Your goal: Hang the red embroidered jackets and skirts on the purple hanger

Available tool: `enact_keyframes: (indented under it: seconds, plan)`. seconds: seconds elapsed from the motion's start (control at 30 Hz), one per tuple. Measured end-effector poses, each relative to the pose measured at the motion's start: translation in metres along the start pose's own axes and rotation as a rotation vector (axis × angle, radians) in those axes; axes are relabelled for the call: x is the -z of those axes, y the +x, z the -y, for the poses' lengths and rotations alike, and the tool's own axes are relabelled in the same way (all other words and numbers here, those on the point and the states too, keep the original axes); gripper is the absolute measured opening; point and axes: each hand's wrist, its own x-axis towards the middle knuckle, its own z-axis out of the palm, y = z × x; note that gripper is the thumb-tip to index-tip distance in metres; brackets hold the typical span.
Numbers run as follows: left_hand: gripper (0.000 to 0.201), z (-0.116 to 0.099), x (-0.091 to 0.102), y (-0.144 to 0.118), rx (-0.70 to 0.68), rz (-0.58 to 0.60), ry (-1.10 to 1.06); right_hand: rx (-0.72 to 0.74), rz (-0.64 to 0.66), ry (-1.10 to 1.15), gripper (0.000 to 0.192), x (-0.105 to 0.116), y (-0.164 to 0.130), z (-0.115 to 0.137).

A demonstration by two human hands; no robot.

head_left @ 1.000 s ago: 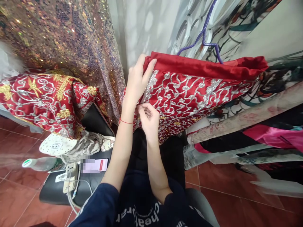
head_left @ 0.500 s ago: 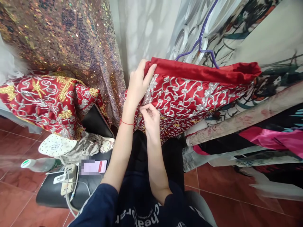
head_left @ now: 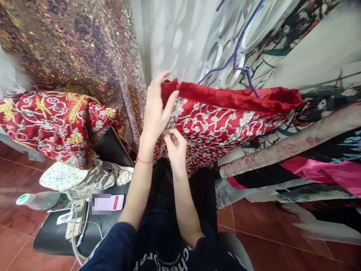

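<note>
A red garment point(head_left: 225, 120) with silver embroidery hangs from a purple hanger point(head_left: 237, 56) in front of me. My left hand point(head_left: 155, 109) grips the upper left corner of its plain red band, thumb behind and fingers partly lifted. My right hand point(head_left: 175, 145) is just below, fingers pinched on the garment's left edge; what lies between the fingertips is too small to tell. A thin red string circles my left wrist.
A second red embroidered cloth point(head_left: 53, 120) drapes over a black chair point(head_left: 113, 150) on the left. A black stool point(head_left: 59, 233) carries a phone point(head_left: 107, 202), a charger with cables, and a bottle point(head_left: 36, 199). Sequin fabric point(head_left: 73, 49) hangs behind. Rolled fabrics point(head_left: 296, 150) lie right.
My left hand shifted slightly left and up along the red band, bunching its corner, with fingers lifting. My right hand stayed pinched at the edge. The view drifted, so the garment sits lower.
</note>
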Motion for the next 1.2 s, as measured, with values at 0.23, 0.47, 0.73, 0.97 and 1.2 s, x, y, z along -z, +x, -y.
enact_keyframes:
  seconds: [0.23,0.47,0.73,0.97,1.2]
  plan:
    - [0.009,0.029,0.023,-0.114,0.223,0.094,0.167,-0.13,0.041,0.088,0.02,-0.006,0.0,0.001]
    - [0.021,0.044,0.009,-0.103,0.342,0.275,0.177,-0.186,-0.032,0.161,0.024,-0.012,0.008,0.005]
    - [0.025,0.04,0.006,-0.124,0.358,0.205,0.099,-0.061,-0.196,0.137,0.021,-0.036,0.02,0.033]
    - [0.033,0.04,0.01,-0.112,0.328,0.226,0.161,0.123,-0.077,-0.152,0.021,-0.03,0.05,0.063]
    - [0.019,0.071,0.021,-0.068,0.277,0.05,0.121,0.825,-0.097,-0.911,0.015,0.091,0.048,0.102]
